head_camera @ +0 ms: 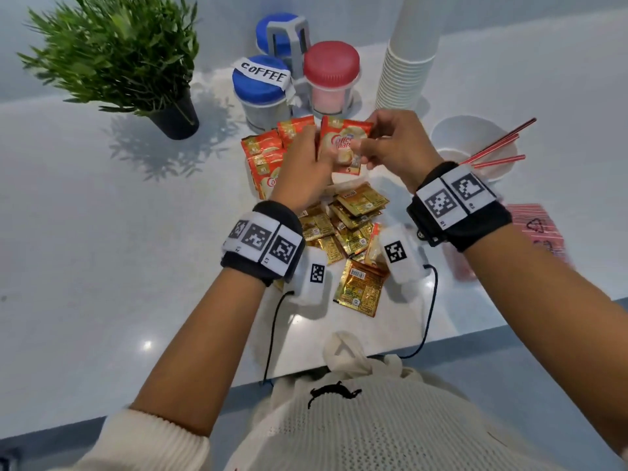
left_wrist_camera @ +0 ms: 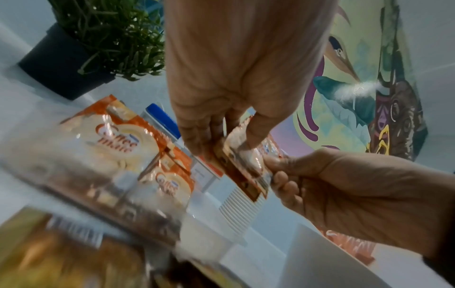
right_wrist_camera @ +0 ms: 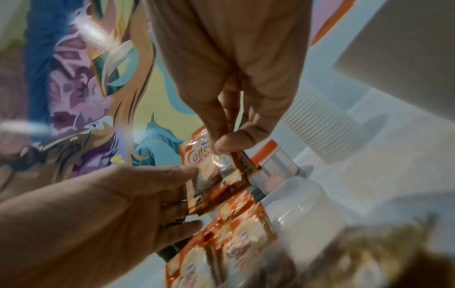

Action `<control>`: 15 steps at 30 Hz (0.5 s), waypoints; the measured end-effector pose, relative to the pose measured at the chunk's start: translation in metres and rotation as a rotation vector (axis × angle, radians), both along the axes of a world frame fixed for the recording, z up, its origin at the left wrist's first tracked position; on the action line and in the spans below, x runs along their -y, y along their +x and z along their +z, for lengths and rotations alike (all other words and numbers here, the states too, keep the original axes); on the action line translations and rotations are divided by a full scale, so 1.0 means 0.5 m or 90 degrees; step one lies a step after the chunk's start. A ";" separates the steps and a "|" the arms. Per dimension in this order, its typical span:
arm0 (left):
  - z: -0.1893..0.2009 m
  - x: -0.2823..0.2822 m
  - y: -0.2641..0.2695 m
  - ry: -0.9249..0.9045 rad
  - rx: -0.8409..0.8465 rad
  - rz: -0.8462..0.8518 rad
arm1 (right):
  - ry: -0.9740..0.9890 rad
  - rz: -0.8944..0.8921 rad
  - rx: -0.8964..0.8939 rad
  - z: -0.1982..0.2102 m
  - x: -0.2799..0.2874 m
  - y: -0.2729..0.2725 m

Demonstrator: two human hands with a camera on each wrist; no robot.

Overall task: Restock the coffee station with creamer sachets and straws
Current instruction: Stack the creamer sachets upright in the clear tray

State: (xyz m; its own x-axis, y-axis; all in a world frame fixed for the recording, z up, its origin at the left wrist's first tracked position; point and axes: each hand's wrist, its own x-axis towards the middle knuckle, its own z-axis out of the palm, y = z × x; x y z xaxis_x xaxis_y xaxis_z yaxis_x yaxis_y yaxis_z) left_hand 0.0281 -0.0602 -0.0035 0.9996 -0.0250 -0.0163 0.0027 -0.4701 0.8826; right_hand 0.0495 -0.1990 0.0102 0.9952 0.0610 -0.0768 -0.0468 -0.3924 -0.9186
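Head view high, looking down at counter point(head_camera: 102, 232), wrist views close, facing inward, sharing held sachet point(head_camera: 343, 144)

right hand point(right_wrist_camera: 229, 81): thumb and fingers pinching the top of a creamer sachet point(right_wrist_camera: 216, 173)
left hand point(right_wrist_camera: 118, 210): grip on the sachet's lower left edge, thumb on its front
more sachets point(right_wrist_camera: 236, 239): orange strip lying just below, pretty blurry
jar point(right_wrist_camera: 273, 165): orange-lidded, right behind the held sachet
cup stack point(right_wrist_camera: 317, 124): white, ribbed, on the bench point(right_wrist_camera: 381, 185)

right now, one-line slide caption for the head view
Both hands pinch a Coffee-mate creamer sachet above loose sachets on the counter.
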 end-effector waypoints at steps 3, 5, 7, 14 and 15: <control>-0.003 -0.028 0.039 0.127 -0.003 0.018 | -0.137 -0.057 0.088 0.009 -0.005 0.041; -0.009 -0.044 0.054 0.208 -0.008 0.011 | -0.190 -0.076 0.129 0.011 -0.007 0.062; -0.016 -0.053 0.065 0.294 -0.018 -0.008 | -0.224 -0.069 0.144 0.005 -0.013 0.080; -0.050 -0.042 0.078 0.482 -0.056 -0.094 | -0.290 -0.038 0.095 -0.037 -0.032 0.116; -0.054 -0.040 0.079 0.503 -0.056 -0.095 | -0.301 -0.033 0.087 -0.040 -0.035 0.121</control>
